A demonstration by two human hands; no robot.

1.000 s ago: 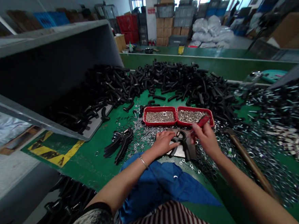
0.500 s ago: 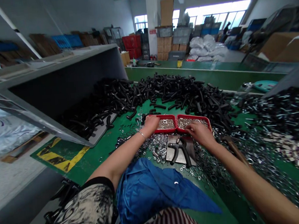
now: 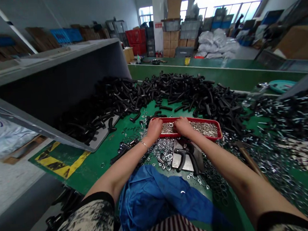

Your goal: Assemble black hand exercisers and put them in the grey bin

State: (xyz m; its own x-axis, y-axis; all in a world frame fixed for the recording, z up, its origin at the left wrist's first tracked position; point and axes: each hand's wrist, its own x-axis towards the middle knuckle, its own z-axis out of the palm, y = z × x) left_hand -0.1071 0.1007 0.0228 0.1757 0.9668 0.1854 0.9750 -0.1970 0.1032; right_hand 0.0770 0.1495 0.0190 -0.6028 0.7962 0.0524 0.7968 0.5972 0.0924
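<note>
Two red trays of small metal parts stand side by side in front of me. My left hand reaches into the left end of the left tray, fingers curled downward and their tips hidden. My right hand is bent over the middle, where the trays meet, its fingertips down among the small parts. What either hand pinches is too small to make out. Just below the trays, a metal plate bears two black curved handles with metal ends. Loose washers and nuts lie around the plate.
A pile of black handles curves behind the trays and spills from a tipped grey crate at left. To the right lie a hammer, scattered rings, screws and metal sleeves. A blue cloth covers my lap.
My right hand has moved left, from the right tray to the middle between the trays. The left hand stays at the left tray. The view has shifted slightly.
</note>
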